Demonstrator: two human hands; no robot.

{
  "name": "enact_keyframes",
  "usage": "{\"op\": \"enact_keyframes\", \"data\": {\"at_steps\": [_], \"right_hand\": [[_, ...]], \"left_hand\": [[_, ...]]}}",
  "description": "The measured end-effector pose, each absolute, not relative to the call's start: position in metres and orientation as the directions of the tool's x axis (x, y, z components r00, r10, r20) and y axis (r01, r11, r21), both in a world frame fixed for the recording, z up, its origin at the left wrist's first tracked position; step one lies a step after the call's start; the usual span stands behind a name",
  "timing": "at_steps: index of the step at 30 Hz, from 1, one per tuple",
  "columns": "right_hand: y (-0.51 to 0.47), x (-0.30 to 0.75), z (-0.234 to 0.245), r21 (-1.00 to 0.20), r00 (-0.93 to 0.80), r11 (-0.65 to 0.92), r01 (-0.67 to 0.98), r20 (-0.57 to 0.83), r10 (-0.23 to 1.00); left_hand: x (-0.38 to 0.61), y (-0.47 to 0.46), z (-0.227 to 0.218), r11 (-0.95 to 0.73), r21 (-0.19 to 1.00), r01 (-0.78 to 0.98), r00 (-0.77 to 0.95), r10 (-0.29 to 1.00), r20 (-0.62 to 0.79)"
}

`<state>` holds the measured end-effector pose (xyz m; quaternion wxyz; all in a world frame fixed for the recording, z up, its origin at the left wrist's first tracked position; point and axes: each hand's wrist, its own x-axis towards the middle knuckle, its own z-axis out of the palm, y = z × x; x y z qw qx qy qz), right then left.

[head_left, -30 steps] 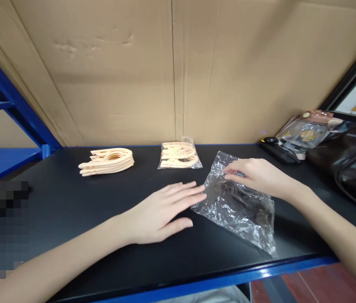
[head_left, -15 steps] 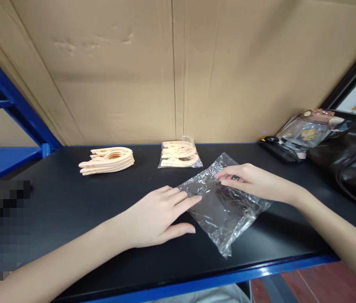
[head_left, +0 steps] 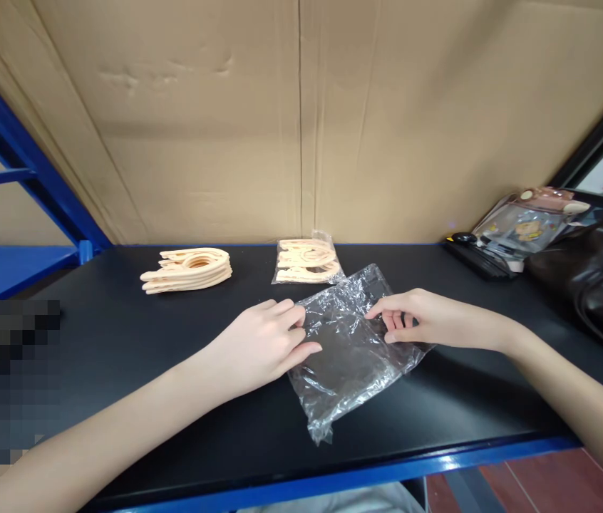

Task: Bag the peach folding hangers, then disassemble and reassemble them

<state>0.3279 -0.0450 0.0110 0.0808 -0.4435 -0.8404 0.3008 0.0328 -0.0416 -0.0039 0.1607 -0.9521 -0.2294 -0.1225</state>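
A clear plastic bag (head_left: pixel 344 356), flat and crinkled, lies on the black tabletop between my hands. At its left edge, my left hand (head_left: pixel 269 342) has its fingers bent down against the plastic, and the thumb sticks out apart from them. My right hand (head_left: pixel 413 320) is over the bag's right side; its index fingertip meets the film while thumb and fingers stay apart. Behind the bag is a clear packet of cream folding hangers (head_left: pixel 306 260). A loose stack of the same cream folding hangers (head_left: pixel 189 271) lies farther left.
A cardboard wall (head_left: pixel 199 142) closes off the back of the black table (head_left: pixel 173 456), which has a blue front edge. On the right are a dark leather bag (head_left: pixel 595 271), a transparent pouch (head_left: pixel 531 221) and black items. A blue metal frame (head_left: pixel 28 171) stands left.
The plastic bag has turned, its near corner swinging left. My left hand has shifted up and curled its fingers more; my right hand has moved slightly nearer to me.
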Motion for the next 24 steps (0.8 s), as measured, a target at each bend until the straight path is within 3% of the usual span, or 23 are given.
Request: {"op": "enact_keyframes", "data": {"at_steps": [4,7,13,15,20,24], "right_hand": [[-0.049,0.327,0.014,-0.675,-0.651,0.396,0.623,-0.166,0.741],[-0.053,0.322,0.018,-0.736,-0.701,0.386,0.556,-0.166,0.694],[-0.058,0.302,0.008,-0.781,-0.786,0.479,0.401,-0.025,0.617],[-0.059,0.296,0.001,-0.756,-0.789,0.53,0.383,0.03,0.613],[-0.058,0.291,-0.006,-0.606,-0.751,0.665,0.436,0.162,0.64],[-0.058,0.294,-0.006,-0.495,-0.665,0.668,0.557,0.217,0.715]], "left_hand": [[0.032,-0.04,-0.005,-0.825,-0.244,0.51,0.854,0.453,0.255],[0.031,-0.042,-0.002,-0.774,-0.307,0.554,0.832,0.497,0.248],[0.032,-0.045,-0.002,-0.579,-0.422,0.697,0.705,0.659,0.261],[0.033,-0.044,-0.006,-0.605,-0.375,0.703,0.705,0.662,0.253],[0.036,-0.041,-0.018,-0.814,-0.108,0.57,0.812,0.539,0.224],[0.034,-0.045,-0.015,-0.815,0.028,0.579,0.807,0.578,0.122]]}}
